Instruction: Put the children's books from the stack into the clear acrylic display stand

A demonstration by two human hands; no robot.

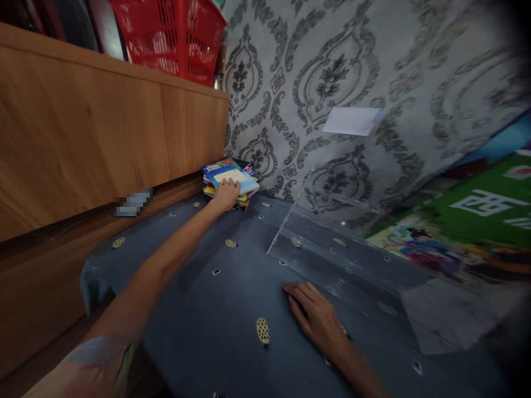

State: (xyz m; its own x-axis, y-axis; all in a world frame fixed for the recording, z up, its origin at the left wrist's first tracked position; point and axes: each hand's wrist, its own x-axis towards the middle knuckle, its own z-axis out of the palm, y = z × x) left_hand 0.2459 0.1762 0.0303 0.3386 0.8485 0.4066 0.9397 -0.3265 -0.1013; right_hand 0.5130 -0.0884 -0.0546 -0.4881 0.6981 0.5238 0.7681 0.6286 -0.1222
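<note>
Since the head view is all we've got, picture a clock laid flat over it with twelve at the top. The pile of books (249,190) sits a bit off the middle toward 10, jammed into the corner where the wooden cabinet (103,121) meets the patterned wall (332,61), so it's pretty boxed in at the back. Its open side faces down toward 6, over the dark tablecloth (228,298) with the pineapple prints. The cloth's edge curves round from about 9 to 7 and droops off there. Most of the elbow room is the stretch of cloth between the two hands.

Over at 4, a clear plastic holder (332,249) takes up space, its near-left edge showing as a thin pale line. Past it at 3 there's a green poster (477,204), tilted. Red basket (166,38) is up on the cabinet at 11.

As for poses: the left arm runs in from 8, stretched out almost straight, and the left hand (227,194) is palm down on top of the pile, fingers bent over the top book (244,181). Thumb's hidden, so can't tell if it's really gripping or just pressing. The right hand (313,315) is at 5, resting low on the cloth just beside the plastic, fingers loose and slightly bent, grip relaxed and free.
</note>
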